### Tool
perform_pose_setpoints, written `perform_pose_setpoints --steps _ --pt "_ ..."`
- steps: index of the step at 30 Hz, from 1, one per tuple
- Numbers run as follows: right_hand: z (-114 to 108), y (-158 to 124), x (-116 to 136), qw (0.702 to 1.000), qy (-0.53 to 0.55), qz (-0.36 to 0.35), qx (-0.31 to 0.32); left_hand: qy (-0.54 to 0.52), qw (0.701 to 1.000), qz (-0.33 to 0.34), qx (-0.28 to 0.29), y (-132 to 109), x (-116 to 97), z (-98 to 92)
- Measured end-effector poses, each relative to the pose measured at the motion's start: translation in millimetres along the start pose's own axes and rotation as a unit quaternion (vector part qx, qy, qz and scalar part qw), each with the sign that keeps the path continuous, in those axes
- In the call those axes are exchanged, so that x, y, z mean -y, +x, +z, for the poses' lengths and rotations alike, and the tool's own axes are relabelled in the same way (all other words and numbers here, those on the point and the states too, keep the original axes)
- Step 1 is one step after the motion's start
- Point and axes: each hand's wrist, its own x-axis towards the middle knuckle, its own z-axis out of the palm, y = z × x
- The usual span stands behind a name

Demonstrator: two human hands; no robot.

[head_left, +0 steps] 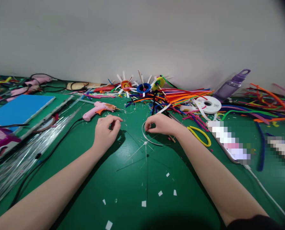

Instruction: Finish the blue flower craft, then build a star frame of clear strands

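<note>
My right hand (159,124) is closed, its fingertips pinched at a thin pale curved strip (154,142) that loops down to the table. Just below them is a starburst of thin clear spikes (145,143), joined at a small whitish centre, its shadow falling on the green surface. To the left, my left hand (107,130) has thumb and forefinger curled together; whatever is between them, if anything, is too small to make out. Close beyond that hand lies a pink hot glue gun (96,110) with a stained nozzle pointing right.
Several white paper scraps (144,203) lie in front. Shiny clear strands (37,150) and a blue board (22,110) are left. Pipe cleaners (185,95), a ribbon spool (208,104), a purple bottle (229,84) and a phone (228,142) with a cable stand or lie right.
</note>
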Motion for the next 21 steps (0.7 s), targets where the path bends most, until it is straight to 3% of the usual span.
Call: perform_pose_setpoints --steps 21 --pt "-0.3 -0.8 2.3 1.0 -0.019 -0.006 0.013 0.0 1.0 0.0 0.004 0.4 -0.2 -0.5"
